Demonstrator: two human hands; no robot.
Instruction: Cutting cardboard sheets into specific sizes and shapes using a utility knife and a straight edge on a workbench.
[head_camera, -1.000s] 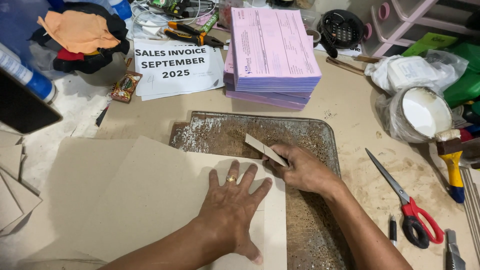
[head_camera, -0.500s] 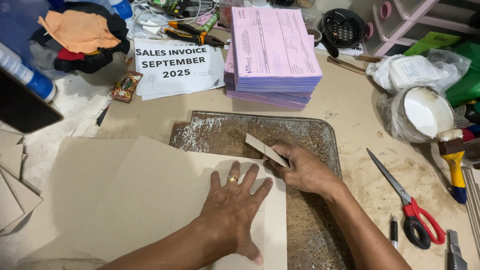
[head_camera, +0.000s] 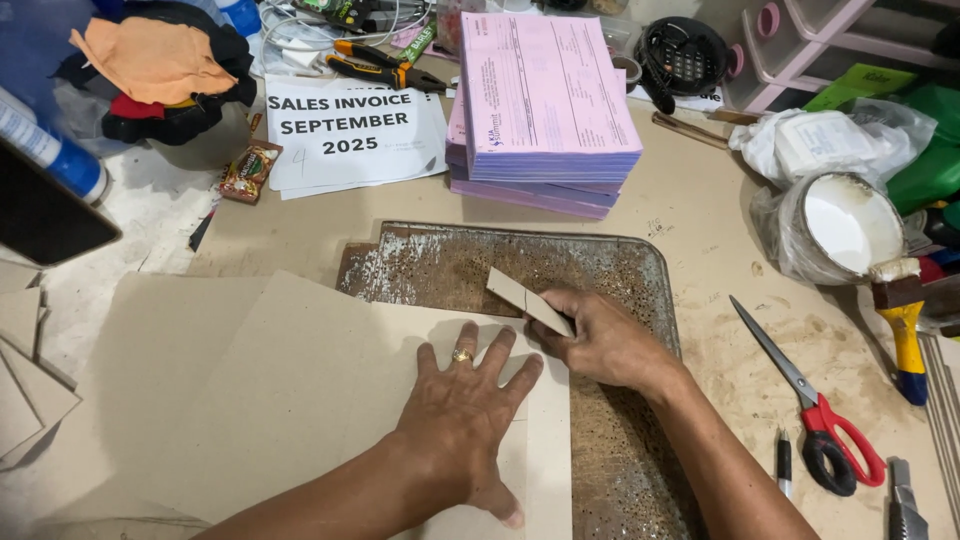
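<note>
My left hand (head_camera: 462, 420), with a ring on one finger, lies flat with spread fingers on a large sheet of grey cardboard (head_camera: 290, 400), pressing it down. My right hand (head_camera: 600, 340) is just to the right of it, pinching a small cardboard strip (head_camera: 528, 301) that slants up and to the left from the sheet's top right corner. The sheet overlaps a worn, rusty metal tray (head_camera: 560, 265) lying under both hands.
A stack of pink forms (head_camera: 545, 105) and a printed white sheet (head_camera: 350, 130) lie behind the tray. Red-handled scissors (head_camera: 810, 400), a pen (head_camera: 784, 462), a glue pot (head_camera: 838, 222) and a brush (head_camera: 905, 320) sit right. Cardboard offcuts (head_camera: 25, 380) lie left.
</note>
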